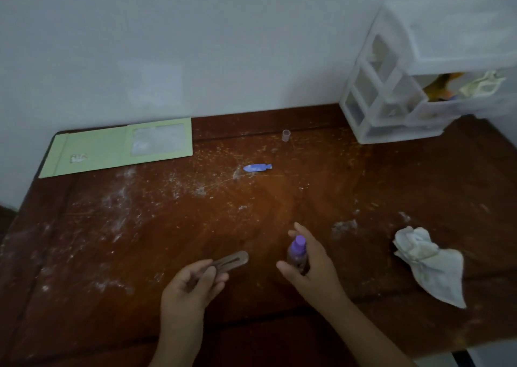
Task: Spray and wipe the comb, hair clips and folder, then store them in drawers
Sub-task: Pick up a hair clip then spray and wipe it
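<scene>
A brown flat hair clip (230, 260) is pinched by the left hand (190, 285); a purple-capped spray bottle (297, 252) is gripped by the right hand (310, 266).
Spray may be wasted on the table (195, 227) if the nozzle is misaimed.

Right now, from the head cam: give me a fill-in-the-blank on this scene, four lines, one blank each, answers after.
1. The left hand pinches a brown ____ clip.
2. The right hand holds a spray bottle with a ____ top.
3. The crumpled cloth lies to the ____ of the right hand.
4. The folder at the table's far left corner is ____ in colour.

Missing words: hair; purple; right; green
</scene>
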`<state>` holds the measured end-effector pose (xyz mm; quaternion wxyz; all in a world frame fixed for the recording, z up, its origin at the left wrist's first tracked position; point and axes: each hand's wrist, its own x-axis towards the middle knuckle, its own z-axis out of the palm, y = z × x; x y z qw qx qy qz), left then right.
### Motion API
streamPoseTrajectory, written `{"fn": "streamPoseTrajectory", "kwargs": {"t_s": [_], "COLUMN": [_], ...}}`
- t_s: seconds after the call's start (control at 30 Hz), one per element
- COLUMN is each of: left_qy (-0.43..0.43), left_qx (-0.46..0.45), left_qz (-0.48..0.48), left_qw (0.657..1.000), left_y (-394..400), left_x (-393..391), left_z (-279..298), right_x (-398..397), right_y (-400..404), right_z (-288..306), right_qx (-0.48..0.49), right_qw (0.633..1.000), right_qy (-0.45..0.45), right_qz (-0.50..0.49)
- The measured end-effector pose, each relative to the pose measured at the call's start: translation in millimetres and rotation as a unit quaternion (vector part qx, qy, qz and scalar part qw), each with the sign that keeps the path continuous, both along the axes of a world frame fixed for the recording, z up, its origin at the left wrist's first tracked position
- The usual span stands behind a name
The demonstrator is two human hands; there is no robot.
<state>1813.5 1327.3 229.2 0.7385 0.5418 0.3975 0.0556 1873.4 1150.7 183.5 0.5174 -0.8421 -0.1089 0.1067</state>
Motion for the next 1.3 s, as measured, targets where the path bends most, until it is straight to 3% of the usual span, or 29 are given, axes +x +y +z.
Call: {"fn": "streamPoseTrajectory", "kwargs": {"t_s": [0.07,0.17,0.27,0.33,0.4,0.53,0.6,0.67,0.73,0.8,0.87,0.97,1.03,1.3], "left_qy": [-0.028,-0.079,-0.132,-0.151,-0.155,-0.134,-0.122,-0.111,-0.104,-0.106,-0.114,-0.119,-0.121,-0.101], "left_qx": [0.003,0.023,0.046,0.058,0.061,0.070,0.087,0.116,0.149,0.179,0.202,0.243,0.250,0.283], "left_qz": [0.011,0.030,0.049,0.046,0.035,-0.008,-0.026,-0.030,-0.043,-0.070,-0.103,-0.122,-0.124,-0.113], "left_qw": [1.000,0.996,0.989,0.986,0.985,0.988,0.988,0.987,0.982,0.976,0.967,0.955,0.952,0.947], "left_y": [-11,-34,-62,-84,-107,-152,-170,-183,-194,-204,-210,-210,-208,-212], "left_x": [7,19,29,33,37,44,49,54,58,62,65,68,68,73], "left_z": [11,31,49,56,59,53,46,38,30,25,25,25,21,40], "right_x": [3,14,32,38,39,44,45,46,50,55,62,69,72,78], "right_y": [-24,-81,-147,-180,-199,-204,-200,-195,-190,-182,-179,-178,-178,-164], "right_z": [9,11,3,-11,-21,7,30,51,65,74,77,85,83,92], "right_qx": [-0.039,-0.127,-0.324,-0.410,-0.383,-0.069,0.060,0.125,0.132,0.077,0.037,0.063,0.056,-0.058], "right_qw": [0.998,0.979,0.918,0.895,0.916,0.995,0.997,0.992,0.990,0.990,0.981,0.950,0.954,0.970], "right_qy": [-0.043,-0.142,-0.171,-0.118,-0.100,-0.052,-0.014,-0.024,-0.048,-0.052,0.009,0.114,0.119,-0.028], "right_qz": [0.027,-0.073,-0.150,-0.133,-0.069,-0.058,-0.036,-0.013,0.030,0.105,0.190,0.284,0.269,0.234]}}
